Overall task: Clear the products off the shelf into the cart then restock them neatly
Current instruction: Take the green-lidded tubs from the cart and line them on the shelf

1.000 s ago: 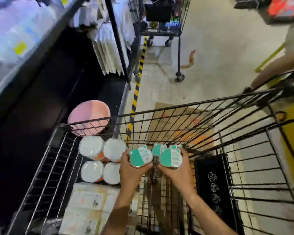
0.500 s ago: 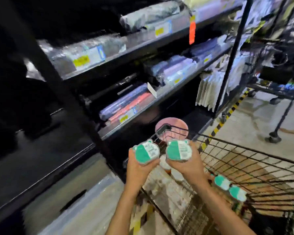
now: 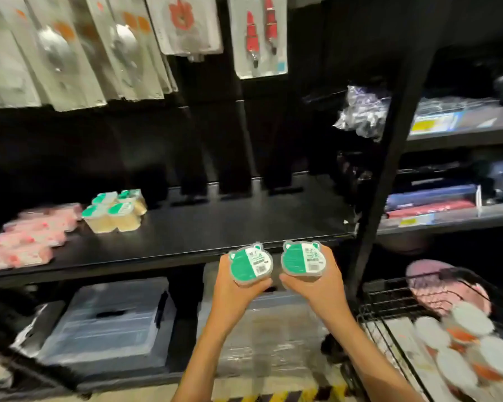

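My left hand grips a small bear-shaped container with a green-and-white label. My right hand grips a matching green-labelled container. Both are held side by side just in front of the black shelf's front edge. On the shelf at the left stands a group of the same green-lidded containers, with pink packs beside them. The wire cart is at the lower right, holding white round lidded items and a pink plate.
Packaged spoons and utensils hang above the shelf. A black upright post divides it from right-hand shelves with dark boxed goods. Clear plastic bins sit on the bottom shelf. Yellow-black floor tape runs along the base.
I have lifted the two green containers out of the cart and turned left to face the shelf. The cart now lies at the lower right.
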`<action>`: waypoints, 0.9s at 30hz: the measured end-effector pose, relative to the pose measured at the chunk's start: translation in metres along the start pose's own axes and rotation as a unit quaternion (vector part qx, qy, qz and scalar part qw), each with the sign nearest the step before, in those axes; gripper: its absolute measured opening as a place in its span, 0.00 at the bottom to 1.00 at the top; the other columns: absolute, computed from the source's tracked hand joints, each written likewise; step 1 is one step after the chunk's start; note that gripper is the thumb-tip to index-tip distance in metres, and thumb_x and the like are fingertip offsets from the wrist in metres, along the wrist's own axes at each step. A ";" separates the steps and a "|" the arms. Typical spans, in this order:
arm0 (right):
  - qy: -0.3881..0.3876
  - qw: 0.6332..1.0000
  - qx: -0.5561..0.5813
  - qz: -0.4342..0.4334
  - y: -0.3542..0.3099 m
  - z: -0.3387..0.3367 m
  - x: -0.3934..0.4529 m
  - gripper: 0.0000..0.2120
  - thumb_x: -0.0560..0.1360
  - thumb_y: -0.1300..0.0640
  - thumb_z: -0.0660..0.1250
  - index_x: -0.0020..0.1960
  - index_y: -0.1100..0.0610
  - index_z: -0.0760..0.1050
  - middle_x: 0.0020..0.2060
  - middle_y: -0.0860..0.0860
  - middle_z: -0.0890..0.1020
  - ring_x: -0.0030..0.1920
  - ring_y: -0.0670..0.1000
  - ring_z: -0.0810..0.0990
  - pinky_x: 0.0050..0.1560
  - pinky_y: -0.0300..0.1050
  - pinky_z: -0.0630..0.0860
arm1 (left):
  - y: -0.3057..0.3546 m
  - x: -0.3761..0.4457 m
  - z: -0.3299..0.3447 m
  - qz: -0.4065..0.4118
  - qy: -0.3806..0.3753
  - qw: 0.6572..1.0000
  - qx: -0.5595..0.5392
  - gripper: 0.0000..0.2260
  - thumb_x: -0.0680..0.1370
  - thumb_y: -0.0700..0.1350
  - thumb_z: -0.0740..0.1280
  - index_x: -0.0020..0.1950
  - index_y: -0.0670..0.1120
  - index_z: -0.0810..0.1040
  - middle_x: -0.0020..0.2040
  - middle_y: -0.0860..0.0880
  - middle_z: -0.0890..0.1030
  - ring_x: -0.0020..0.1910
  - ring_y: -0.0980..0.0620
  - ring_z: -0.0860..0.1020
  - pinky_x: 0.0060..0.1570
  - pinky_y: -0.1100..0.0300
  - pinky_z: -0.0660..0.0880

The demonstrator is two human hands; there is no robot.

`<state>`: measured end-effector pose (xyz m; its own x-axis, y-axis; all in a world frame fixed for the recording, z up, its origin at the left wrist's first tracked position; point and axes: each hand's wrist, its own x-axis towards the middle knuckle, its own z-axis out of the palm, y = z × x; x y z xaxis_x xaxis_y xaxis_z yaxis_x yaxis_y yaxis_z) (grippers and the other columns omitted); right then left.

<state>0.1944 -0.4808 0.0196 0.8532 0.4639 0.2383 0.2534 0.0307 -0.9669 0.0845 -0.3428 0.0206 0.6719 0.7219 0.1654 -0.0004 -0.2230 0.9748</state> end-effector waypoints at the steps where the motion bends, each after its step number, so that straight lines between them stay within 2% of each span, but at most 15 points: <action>1: -0.019 1.000 0.011 0.004 -0.005 0.023 -0.003 0.36 0.57 0.66 0.82 0.61 0.59 0.69 0.51 0.52 0.82 0.49 0.43 0.81 0.50 0.34 0.76 | -0.001 -0.001 -0.024 0.003 0.013 1.000 0.003 0.29 0.60 0.34 0.80 0.53 0.47 0.69 0.50 0.50 0.80 0.45 0.65 0.79 0.46 0.68 0.75; 3: -0.053 0.998 0.026 0.012 -0.014 0.071 -0.011 0.38 0.57 0.65 0.82 0.62 0.60 0.68 0.51 0.51 0.82 0.50 0.44 0.81 0.50 0.36 0.76 | -0.006 -0.002 -0.072 0.015 0.027 0.999 0.009 0.28 0.62 0.30 0.78 0.54 0.45 0.69 0.50 0.53 0.78 0.45 0.68 0.78 0.44 0.72 0.73; 7: -0.095 0.995 0.040 0.005 -0.033 0.165 -0.030 0.37 0.57 0.68 0.81 0.62 0.62 0.67 0.49 0.49 0.82 0.46 0.37 0.80 0.47 0.30 0.75 | -0.023 -0.001 -0.170 0.020 0.047 0.998 0.048 0.29 0.62 0.33 0.79 0.59 0.41 0.70 0.53 0.54 0.78 0.49 0.66 0.78 0.47 0.73 0.73; 10: -0.121 0.991 0.059 0.009 -0.040 0.226 -0.045 0.34 0.59 0.73 0.78 0.60 0.60 0.67 0.48 0.48 0.81 0.44 0.35 0.80 0.45 0.28 0.74 | -0.033 -0.002 -0.234 0.016 0.056 0.997 0.055 0.31 0.62 0.37 0.80 0.59 0.44 0.70 0.54 0.54 0.78 0.51 0.64 0.78 0.49 0.72 0.73; 13: -0.130 0.990 0.059 0.019 -0.044 0.274 -0.055 0.36 0.57 0.69 0.81 0.59 0.56 0.69 0.48 0.50 0.82 0.44 0.38 0.81 0.45 0.32 0.76 | -0.040 -0.002 -0.284 0.003 0.074 0.996 0.052 0.32 0.60 0.40 0.81 0.58 0.48 0.69 0.55 0.50 0.79 0.53 0.60 0.79 0.52 0.67 0.74; 16: -0.147 0.987 0.057 0.025 -0.048 0.312 -0.057 0.36 0.58 0.68 0.81 0.60 0.54 0.68 0.49 0.49 0.82 0.45 0.39 0.81 0.45 0.32 0.76 | -0.042 0.003 -0.321 -0.007 0.090 0.994 0.058 0.32 0.58 0.49 0.80 0.57 0.51 0.69 0.56 0.49 0.79 0.55 0.57 0.79 0.54 0.61 0.76; 20: -0.169 0.984 0.059 0.027 -0.053 0.354 -0.052 0.35 0.60 0.71 0.79 0.61 0.54 0.67 0.48 0.47 0.81 0.44 0.36 0.80 0.44 0.30 0.75 | -0.053 0.019 -0.359 -0.009 0.095 0.994 0.055 0.31 0.62 0.41 0.81 0.59 0.45 0.69 0.57 0.49 0.80 0.53 0.59 0.79 0.51 0.65 0.75; 24: -0.172 0.984 0.052 0.021 -0.051 0.387 -0.038 0.33 0.61 0.72 0.78 0.58 0.53 0.67 0.46 0.45 0.80 0.42 0.34 0.80 0.41 0.27 0.74 | -0.068 0.045 -0.382 -0.024 0.094 0.994 0.057 0.35 0.58 0.50 0.79 0.60 0.43 0.70 0.56 0.52 0.80 0.55 0.55 0.79 0.53 0.60 0.76; 27: -0.170 0.984 0.043 0.021 -0.042 0.409 -0.019 0.33 0.61 0.71 0.78 0.58 0.52 0.66 0.47 0.45 0.80 0.42 0.33 0.79 0.41 0.27 0.73 | -0.081 0.072 -0.396 -0.033 0.095 0.992 0.074 0.35 0.58 0.52 0.79 0.59 0.42 0.70 0.54 0.51 0.80 0.53 0.55 0.80 0.51 0.60 0.77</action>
<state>-0.0191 -0.1286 0.0183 0.6564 0.7354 0.1683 0.1689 0.0742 -0.9828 -0.1607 -0.0131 0.0127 0.5147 0.8458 0.1404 0.1576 -0.2543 0.9542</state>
